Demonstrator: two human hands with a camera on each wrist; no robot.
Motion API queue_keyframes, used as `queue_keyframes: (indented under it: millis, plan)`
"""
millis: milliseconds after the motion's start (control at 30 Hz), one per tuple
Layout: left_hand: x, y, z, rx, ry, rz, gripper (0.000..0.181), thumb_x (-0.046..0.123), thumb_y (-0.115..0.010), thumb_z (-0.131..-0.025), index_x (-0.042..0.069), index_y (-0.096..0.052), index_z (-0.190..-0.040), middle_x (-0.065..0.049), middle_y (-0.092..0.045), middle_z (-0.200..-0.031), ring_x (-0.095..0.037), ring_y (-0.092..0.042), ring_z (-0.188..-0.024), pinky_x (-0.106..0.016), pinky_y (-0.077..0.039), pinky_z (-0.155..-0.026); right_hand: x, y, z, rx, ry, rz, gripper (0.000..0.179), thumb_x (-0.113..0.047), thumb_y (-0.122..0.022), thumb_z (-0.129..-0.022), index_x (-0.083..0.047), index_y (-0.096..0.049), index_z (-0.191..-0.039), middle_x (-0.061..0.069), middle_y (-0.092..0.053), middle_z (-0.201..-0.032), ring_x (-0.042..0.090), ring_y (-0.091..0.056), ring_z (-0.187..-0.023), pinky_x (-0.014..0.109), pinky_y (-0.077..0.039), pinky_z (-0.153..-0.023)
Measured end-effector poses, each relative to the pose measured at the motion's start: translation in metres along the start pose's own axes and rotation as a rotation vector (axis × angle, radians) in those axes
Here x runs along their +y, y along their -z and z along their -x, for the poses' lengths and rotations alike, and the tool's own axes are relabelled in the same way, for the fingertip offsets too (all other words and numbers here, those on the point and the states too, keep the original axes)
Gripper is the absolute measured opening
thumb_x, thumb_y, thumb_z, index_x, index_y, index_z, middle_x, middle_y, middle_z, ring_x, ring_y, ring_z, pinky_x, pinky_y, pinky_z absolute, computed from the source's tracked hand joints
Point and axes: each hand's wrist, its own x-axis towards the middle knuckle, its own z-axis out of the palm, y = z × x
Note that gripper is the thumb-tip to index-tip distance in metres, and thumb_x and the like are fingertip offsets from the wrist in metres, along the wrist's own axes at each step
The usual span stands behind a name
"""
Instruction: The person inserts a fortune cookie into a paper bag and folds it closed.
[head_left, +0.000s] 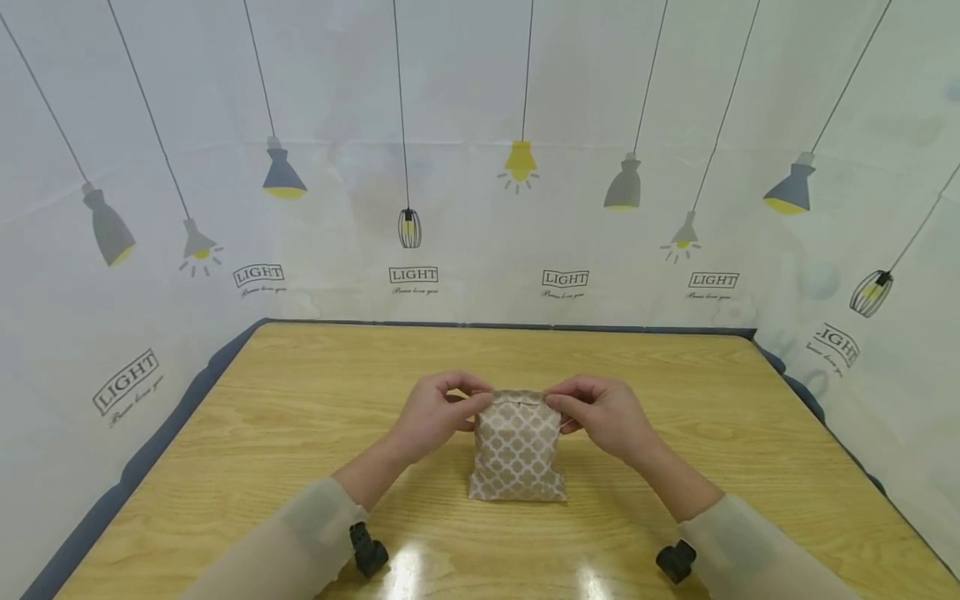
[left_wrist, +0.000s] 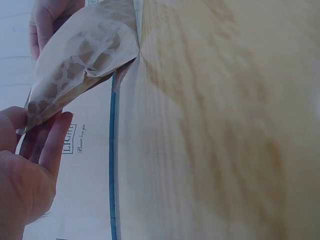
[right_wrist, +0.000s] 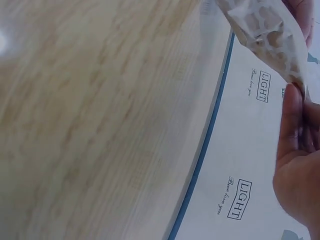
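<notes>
A small paper bag (head_left: pixel 519 454), tan with a white lattice pattern, stands upright on the table in front of me, its top edge folded over. My left hand (head_left: pixel 438 412) pinches the top left corner between thumb and fingers. At the opposite top corner, my right hand (head_left: pixel 606 414) pinches the fold the same way. In the left wrist view the bag (left_wrist: pixel 85 55) looks bulged, with a creased side. The right wrist view shows the bag's patterned face (right_wrist: pixel 272 37) and the right thumb and fingers at its corner. Whatever is inside the bag is hidden.
The wooden table (head_left: pixel 300 392) has a dark blue edging (head_left: pixel 510 325) along its back. Behind it hangs a white backdrop (head_left: pixel 465 200) printed with lamps and the word LIGHT. A small black camera is strapped at each wrist, over the light sleeves (head_left: pixel 300 533).
</notes>
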Motion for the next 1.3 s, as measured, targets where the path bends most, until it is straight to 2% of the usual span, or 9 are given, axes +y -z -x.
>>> queue_keyframes:
  millis: [133, 267, 500, 700, 800, 1100, 1300]
  plan:
    - [-0.001, 0.000, -0.004, 0.012, 0.036, -0.010, 0.017, 0.017, -0.078, -0.104, 0.006, -0.082, -0.116, -0.013, -0.077, -0.116, -0.017, -0.074, -0.090, -0.037, -0.069, -0.078, 0.001, 0.001, -0.005, -0.049, -0.095, -0.039, 0.024, -0.021, -0.074, -0.107, -0.004, -0.080, -0.122, 0.008, -0.077, -0.097, 0.018, -0.077, -0.082, 0.038, -0.069, -0.080]
    - [-0.004, 0.004, -0.006, -0.006, 0.074, 0.004, 0.022, 0.015, -0.077, -0.104, 0.004, -0.079, -0.123, -0.013, -0.074, -0.113, -0.018, -0.075, -0.092, -0.040, -0.070, -0.079, 0.002, 0.001, -0.009, -0.076, -0.143, -0.065, 0.026, -0.019, -0.075, -0.105, -0.001, -0.078, -0.125, 0.007, -0.076, -0.098, 0.017, -0.075, -0.081, 0.040, -0.069, -0.082]
    - [-0.005, 0.007, -0.007, 0.005, 0.099, -0.002, 0.016, 0.009, -0.077, -0.103, 0.002, -0.080, -0.117, -0.012, -0.075, -0.111, -0.017, -0.074, -0.091, -0.039, -0.070, -0.079, 0.000, 0.000, -0.012, -0.061, -0.139, -0.049, 0.026, -0.018, -0.075, -0.105, 0.001, -0.077, -0.123, 0.009, -0.078, -0.103, 0.016, -0.075, -0.081, 0.045, -0.069, -0.086]
    - [-0.005, 0.003, -0.012, 0.035, 0.092, -0.050, 0.011, 0.005, -0.076, -0.102, 0.002, -0.082, -0.111, -0.013, -0.075, -0.108, -0.015, -0.073, -0.086, -0.035, -0.069, -0.077, 0.000, -0.001, -0.015, -0.032, -0.080, 0.116, 0.015, -0.015, -0.074, -0.106, -0.003, -0.080, -0.112, 0.009, -0.078, -0.096, 0.014, -0.074, -0.077, 0.043, -0.069, -0.080]
    - [-0.007, 0.001, -0.014, 0.034, 0.098, -0.070, 0.010, 0.004, -0.075, -0.102, 0.001, -0.082, -0.109, -0.013, -0.074, -0.108, -0.014, -0.073, -0.085, -0.033, -0.069, -0.076, 0.000, -0.001, -0.017, -0.043, -0.065, 0.152, 0.013, -0.012, -0.073, -0.106, -0.003, -0.081, -0.110, 0.009, -0.079, -0.095, 0.014, -0.074, -0.076, 0.044, -0.069, -0.079]
    - [-0.010, 0.003, -0.019, 0.014, 0.179, -0.078, 0.016, 0.011, -0.077, -0.103, 0.002, -0.082, -0.115, -0.013, -0.079, -0.110, -0.015, -0.077, -0.083, -0.033, -0.069, -0.075, 0.006, 0.002, -0.027, -0.085, -0.156, 0.075, 0.018, -0.016, -0.075, -0.105, -0.002, -0.081, -0.115, 0.009, -0.079, -0.097, 0.014, -0.074, -0.079, 0.042, -0.069, -0.082]
    - [-0.012, 0.001, -0.025, 0.032, 0.232, -0.133, 0.017, 0.009, -0.074, -0.103, 0.002, -0.081, -0.116, -0.013, -0.076, -0.108, -0.016, -0.076, -0.078, -0.032, -0.068, -0.072, 0.008, 0.001, -0.033, -0.129, -0.192, 0.126, 0.022, -0.015, -0.073, -0.105, -0.001, -0.078, -0.122, 0.011, -0.079, -0.099, 0.019, -0.077, -0.082, 0.041, -0.069, -0.080]
